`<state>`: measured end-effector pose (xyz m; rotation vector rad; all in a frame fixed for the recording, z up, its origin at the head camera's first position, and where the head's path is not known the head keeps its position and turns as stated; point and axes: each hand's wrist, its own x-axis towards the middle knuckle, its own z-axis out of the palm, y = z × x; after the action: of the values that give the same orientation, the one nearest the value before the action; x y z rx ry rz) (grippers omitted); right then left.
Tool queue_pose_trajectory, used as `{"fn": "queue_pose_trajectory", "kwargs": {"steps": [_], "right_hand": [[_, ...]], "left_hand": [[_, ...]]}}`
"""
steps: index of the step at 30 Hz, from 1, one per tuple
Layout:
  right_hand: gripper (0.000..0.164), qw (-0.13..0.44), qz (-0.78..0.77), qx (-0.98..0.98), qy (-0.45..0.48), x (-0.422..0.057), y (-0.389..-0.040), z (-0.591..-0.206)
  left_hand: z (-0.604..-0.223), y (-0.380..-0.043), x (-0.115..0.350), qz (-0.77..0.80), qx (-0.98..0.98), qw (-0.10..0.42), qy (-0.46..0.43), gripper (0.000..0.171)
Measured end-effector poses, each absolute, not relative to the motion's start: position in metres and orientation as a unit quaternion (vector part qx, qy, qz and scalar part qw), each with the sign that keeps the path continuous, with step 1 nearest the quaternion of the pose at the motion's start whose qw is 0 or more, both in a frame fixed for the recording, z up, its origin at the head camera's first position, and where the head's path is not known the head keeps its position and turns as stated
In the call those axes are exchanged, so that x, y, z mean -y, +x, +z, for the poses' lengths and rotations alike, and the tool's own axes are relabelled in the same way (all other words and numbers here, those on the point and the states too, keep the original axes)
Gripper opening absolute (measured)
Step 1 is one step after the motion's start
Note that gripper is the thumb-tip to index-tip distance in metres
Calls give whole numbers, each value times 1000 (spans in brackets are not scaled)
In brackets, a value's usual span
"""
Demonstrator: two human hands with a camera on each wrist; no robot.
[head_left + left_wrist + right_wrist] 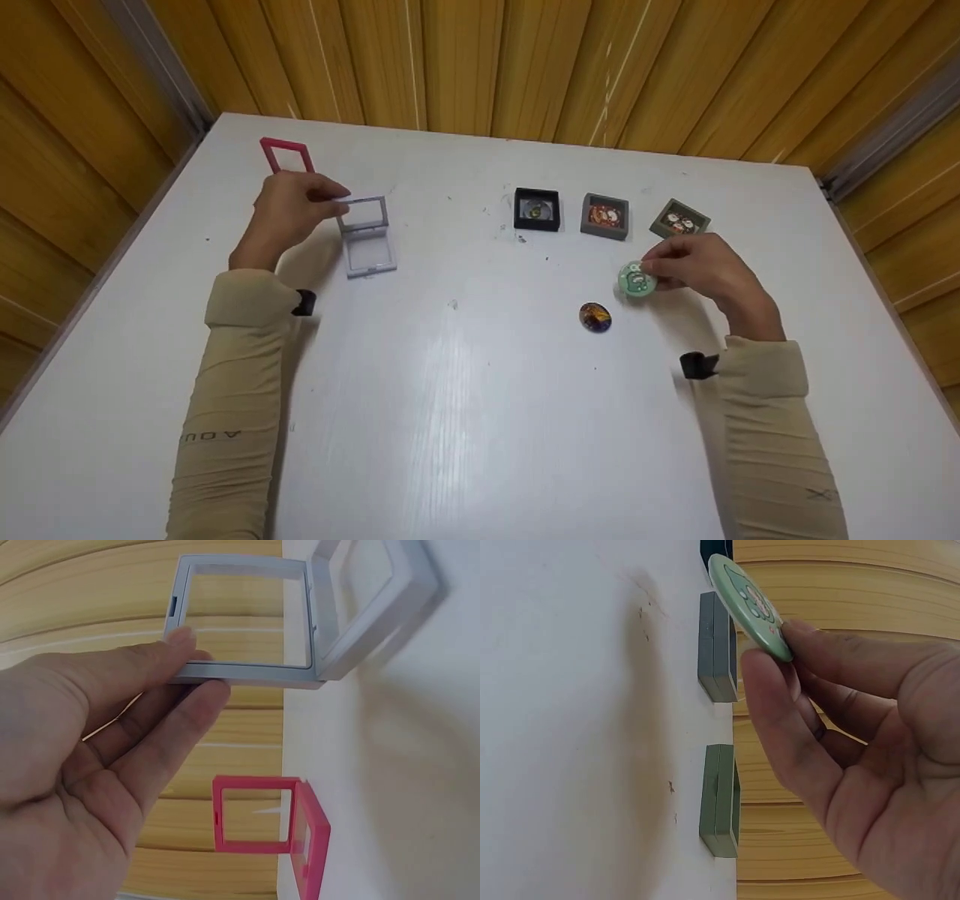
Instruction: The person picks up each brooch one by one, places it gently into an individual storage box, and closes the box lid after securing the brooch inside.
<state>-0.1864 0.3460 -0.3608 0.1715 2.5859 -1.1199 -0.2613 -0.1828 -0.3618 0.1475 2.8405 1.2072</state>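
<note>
My left hand pinches the raised lid of a pale grey hinged frame case, thumb and fingers at the lid's side edge in the left wrist view. The case's lower half lies on the table, a clear film across it. Between the thumb and fingers of my right hand is a round green badge, held above the table with its printed face up. Close by on the table lies a dark badge with orange and purple print. A pink frame case, also opened out, stands beyond my left hand.
Along the back right stand three closed frame cases: a black one, a grey one and an olive green one, each with a round item inside. A wooden slatted wall rises behind the white table.
</note>
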Motion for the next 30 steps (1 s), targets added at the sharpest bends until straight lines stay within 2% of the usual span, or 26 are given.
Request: {"fn": "queue_pose_trajectory", "kwargs": {"steps": [12, 30], "right_hand": [[38, 149, -410, -899, 48, -336, -187, -361], [29, 108, -423, -899, 34, -323, -188, -366]], "left_hand": [[-370, -263, 155, 393, -916, 37, 77, 31], [-376, -257, 112, 405, -904, 49, 129, 21]]}}
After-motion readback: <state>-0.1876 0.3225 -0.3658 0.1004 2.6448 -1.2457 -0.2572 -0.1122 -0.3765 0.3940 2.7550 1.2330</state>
